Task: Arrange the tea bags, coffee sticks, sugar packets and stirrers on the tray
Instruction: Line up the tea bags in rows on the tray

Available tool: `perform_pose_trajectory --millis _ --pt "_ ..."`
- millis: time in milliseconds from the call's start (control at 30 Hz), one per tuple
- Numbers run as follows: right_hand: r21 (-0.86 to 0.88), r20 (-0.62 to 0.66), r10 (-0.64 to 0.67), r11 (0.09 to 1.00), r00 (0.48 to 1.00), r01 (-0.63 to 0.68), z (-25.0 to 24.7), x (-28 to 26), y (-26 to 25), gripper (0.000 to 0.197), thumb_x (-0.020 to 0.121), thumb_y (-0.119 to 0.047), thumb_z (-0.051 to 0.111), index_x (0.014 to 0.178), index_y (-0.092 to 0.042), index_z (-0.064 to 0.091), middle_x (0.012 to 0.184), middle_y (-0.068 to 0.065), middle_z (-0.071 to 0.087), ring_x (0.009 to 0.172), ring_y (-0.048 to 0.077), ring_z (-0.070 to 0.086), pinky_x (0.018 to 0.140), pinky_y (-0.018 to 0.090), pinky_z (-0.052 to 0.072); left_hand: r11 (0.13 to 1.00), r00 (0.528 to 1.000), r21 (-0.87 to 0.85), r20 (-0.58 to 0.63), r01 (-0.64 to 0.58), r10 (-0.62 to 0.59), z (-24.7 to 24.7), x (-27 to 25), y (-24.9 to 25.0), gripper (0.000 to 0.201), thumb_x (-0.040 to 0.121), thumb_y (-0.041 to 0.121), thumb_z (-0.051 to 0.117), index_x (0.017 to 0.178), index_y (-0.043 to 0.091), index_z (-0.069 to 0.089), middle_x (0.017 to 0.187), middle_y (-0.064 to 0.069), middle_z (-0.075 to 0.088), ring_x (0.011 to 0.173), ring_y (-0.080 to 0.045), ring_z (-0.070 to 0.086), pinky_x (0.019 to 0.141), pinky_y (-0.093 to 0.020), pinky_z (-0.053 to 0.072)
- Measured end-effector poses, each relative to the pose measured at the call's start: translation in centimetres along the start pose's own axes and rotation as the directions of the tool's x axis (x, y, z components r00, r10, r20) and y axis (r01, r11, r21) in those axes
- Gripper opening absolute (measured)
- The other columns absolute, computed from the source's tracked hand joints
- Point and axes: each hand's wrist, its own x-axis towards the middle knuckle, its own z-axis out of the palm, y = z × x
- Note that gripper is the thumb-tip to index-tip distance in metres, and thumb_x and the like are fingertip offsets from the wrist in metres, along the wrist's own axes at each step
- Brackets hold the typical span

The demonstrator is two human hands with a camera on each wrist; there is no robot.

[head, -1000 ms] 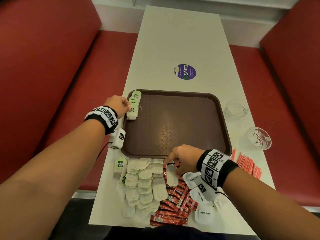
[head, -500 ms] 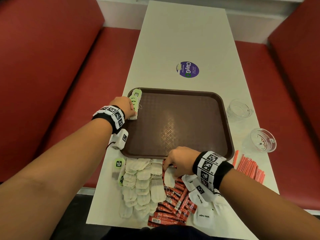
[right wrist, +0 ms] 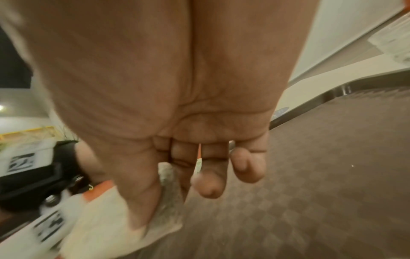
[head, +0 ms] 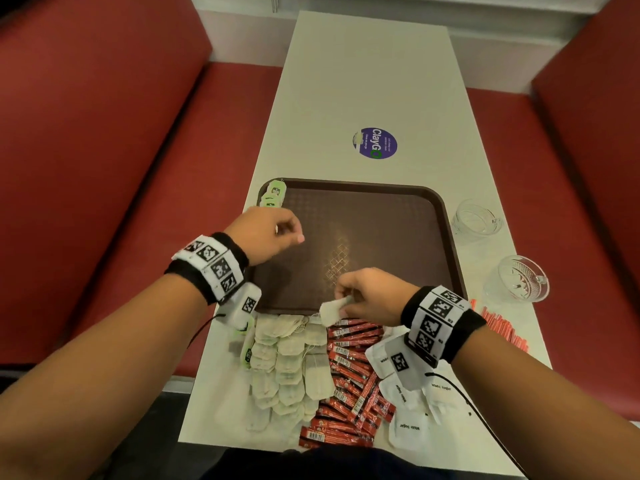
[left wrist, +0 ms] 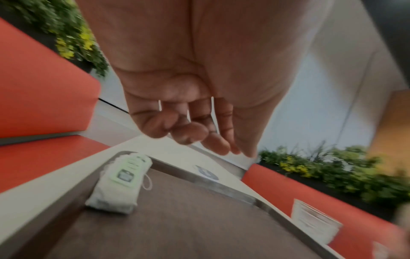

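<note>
A round purple sticker on the white table reads "ClayGO," while the white packets near the front edge are printed "White Sugar."

Long white table between red booth benches, leafy planters behind

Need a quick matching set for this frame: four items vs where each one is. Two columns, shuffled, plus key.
Items
1. tea bag stack
2. single tea bag
3. coffee sticks
4. stirrers

Places
A. on the table, right of the tray
B. pinched in the right hand
C. tray's far-left corner
D. on the table between loose tea bags and sugar packets

Pairs: 1-C, 2-B, 3-D, 4-A
</note>
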Motion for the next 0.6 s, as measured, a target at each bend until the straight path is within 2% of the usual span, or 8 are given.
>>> perform_pose_trajectory --millis 67,133,200,267,367,467,533,600 --pt "0.039 -0.039 0.003 0.999 0.999 -0.002 -0.1 0.0 0.0 0.013 0.089 -0.018 0.07 0.097 -0.023 0.061 0.096 -0.004 0.067 0.088 0.014 0.063 0.079 0.032 0.053 0.995 0.988 0.04 0.132 -0.091 0.085 1.0 -2.0 0.9 0.004 0.086 0.036 0.073 0.085 0.033 0.07 0.082 0.017 0.066 0.078 0.003 0.059 0.077 -0.022 0.048" --pt "0.041 -0.07 0.002 0.999 0.998 0.001 0.1 0.1 0.1 0.017 0.093 -0.015 0.065 0.097 -0.03 0.057 0.095 -0.008 0.065 0.088 0.012 0.062 0.079 0.029 0.051 0.98 0.956 0.126 0.27 -0.155 0.117 2.2 -3.6 1.2 0.006 0.085 0.039 0.073 0.089 0.034 0.072 0.082 0.021 0.063 0.079 0.004 0.058 0.077 -0.021 0.046" --pt "0.035 -0.097 0.005 0.999 0.995 -0.001 0.4 0.2 0.2 0.023 0.098 -0.013 0.057 0.091 -0.034 0.054 0.089 -0.01 0.062 0.082 0.009 0.06 0.072 0.023 0.045 0.951 0.919 0.235 0.38 -0.201 0.1 3.0 -4.8 1.1 0.016 0.084 0.044 0.073 0.097 0.034 0.071 0.085 0.022 0.061 0.08 0.003 0.057 0.076 -0.021 0.045" --pt "0.074 -0.105 0.032 0.997 0.994 -0.024 0.7 0.3 -0.2 0.032 0.099 -0.009 0.05 0.083 -0.036 0.049 0.082 -0.012 0.058 0.073 0.004 0.055 0.063 0.017 0.039 0.931 0.892 0.301 0.45 -0.205 0.051 3.3 -5.7 0.6 0.027 0.082 0.046 0.074 0.105 0.033 0.069 0.095 0.018 0.063 0.088 -0.002 0.06 0.076 -0.021 0.045" --pt "0.162 -0.118 0.064 0.986 0.991 -0.044 1.0 0.5 -0.9 0.031 0.103 -0.014 0.043 0.08 -0.035 0.043 0.078 -0.008 0.055 0.067 0.007 0.051 0.064 0.024 0.04 0.919 0.85 0.344 0.526 -0.191 -0.02 3.3 -6.7 -0.3 0.045 0.073 0.049 0.081 0.112 0.033 0.066 0.107 0.015 0.063 0.095 -0.006 0.059 0.08 -0.023 0.047" --pt "0.212 -0.09 0.074 0.976 0.993 -0.053 1.4 0.7 -1.4 0.012 0.095 -0.023 0.056 0.092 -0.031 0.048 0.087 -0.004 0.059 0.074 0.014 0.057 0.069 0.034 0.048 0.917 0.833 0.352 0.552 -0.19 -0.039 3.0 -7.2 -0.8 0.048 0.072 0.046 0.083 0.114 0.032 0.065 0.109 0.016 0.063 0.097 -0.007 0.06 0.085 -0.026 0.05" --pt "0.179 -0.095 0.061 0.983 0.994 -0.043 1.5 1.0 -1.5 0.02 0.086 -0.029 0.068 0.091 -0.031 0.049 0.089 -0.004 0.06 0.077 0.015 0.06 0.071 0.036 0.052 0.918 0.84 0.348 0.542 -0.193 -0.029 2.6 -7.4 -0.9 0.038 0.078 0.04 0.079 0.113 0.032 0.067 0.108 0.016 0.066 0.095 -0.006 0.061 0.083 -0.025 0.051" --pt "0.134 -0.131 0.041 0.991 0.991 -0.023 1.7 1.4 -1.9 0.029 0.085 -0.034 0.073 0.079 -0.026 0.046 0.078 -0.004 0.056 0.067 0.014 0.053 0.066 0.033 0.047 0.919 0.851 0.336 0.525 -0.204 -0.003 2.0 -7.3 -0.7 0.025 0.085 0.031 0.072 0.109 0.031 0.07 0.103 0.015 0.069 0.091 -0.005 0.063 0.078 -0.021 0.049"
